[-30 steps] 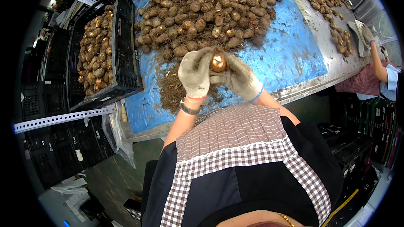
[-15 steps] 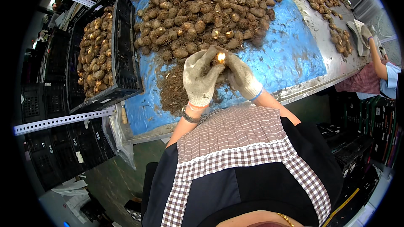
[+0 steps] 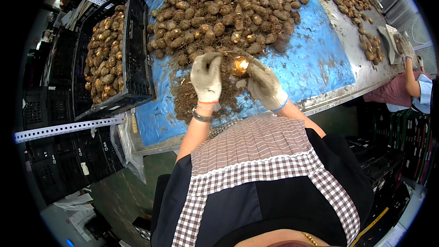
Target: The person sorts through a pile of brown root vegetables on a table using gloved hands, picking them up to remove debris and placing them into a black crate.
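Observation:
A small taro [image 3: 240,66] with a bright, freshly cut pale face is in the fingers of my right hand [image 3: 264,83], which wears a soiled knit glove. My left hand [image 3: 206,78], gloved too, is a short way to its left, apart from the taro. Its fingers are curled; whatever may be in them is hidden. Just beyond both hands rises a large heap of brown, hairy taros [image 3: 219,13]. Under and beside my left hand lies a pile of loose root fibres and soil [image 3: 183,98] on the blue sheet [image 3: 315,59].
To the left a tilted black crate [image 3: 137,50] holds many taros. A wooden handle [image 3: 134,123] lies at the table's left edge. More taros [image 3: 347,2] lie on the metal table [image 3: 384,23] at right, where a co-worker's gloved hand [image 3: 404,45] is beside a pale scale-like device [image 3: 388,43].
My left hand has moved left, away from the taro, and its fingers have curled. The taro stays in my right hand with more of its cut face showing.

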Tool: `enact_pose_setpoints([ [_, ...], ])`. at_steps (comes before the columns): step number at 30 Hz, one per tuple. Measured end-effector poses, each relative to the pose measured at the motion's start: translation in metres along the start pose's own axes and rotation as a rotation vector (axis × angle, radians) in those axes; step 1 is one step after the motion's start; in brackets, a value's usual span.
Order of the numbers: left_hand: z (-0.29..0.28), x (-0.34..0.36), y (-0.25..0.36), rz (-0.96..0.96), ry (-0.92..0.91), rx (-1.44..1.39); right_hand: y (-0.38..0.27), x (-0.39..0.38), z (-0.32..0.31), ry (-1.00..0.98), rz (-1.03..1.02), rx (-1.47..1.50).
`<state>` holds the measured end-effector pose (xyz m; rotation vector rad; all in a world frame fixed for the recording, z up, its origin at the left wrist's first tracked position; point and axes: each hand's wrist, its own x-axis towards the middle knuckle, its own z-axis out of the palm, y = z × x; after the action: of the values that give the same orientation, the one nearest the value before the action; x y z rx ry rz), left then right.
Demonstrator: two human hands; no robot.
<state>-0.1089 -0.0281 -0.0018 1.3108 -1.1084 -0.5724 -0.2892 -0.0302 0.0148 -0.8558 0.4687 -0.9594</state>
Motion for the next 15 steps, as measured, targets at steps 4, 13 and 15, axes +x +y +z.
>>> enact_pose_setpoints([
  [4,-0.017,0.007,0.000,-0.480,0.102,-0.027,-0.012,0.004,0.002,-0.042,0.044,0.125],
  [13,-0.004,-0.010,0.045,0.112,-0.252,-0.065,-0.024,0.003,0.010,-0.012,-0.021,-0.300],
  [15,-0.002,-0.008,0.045,0.080,-0.225,-0.116,-0.022,0.002,0.008,0.032,0.006,-0.445],
])
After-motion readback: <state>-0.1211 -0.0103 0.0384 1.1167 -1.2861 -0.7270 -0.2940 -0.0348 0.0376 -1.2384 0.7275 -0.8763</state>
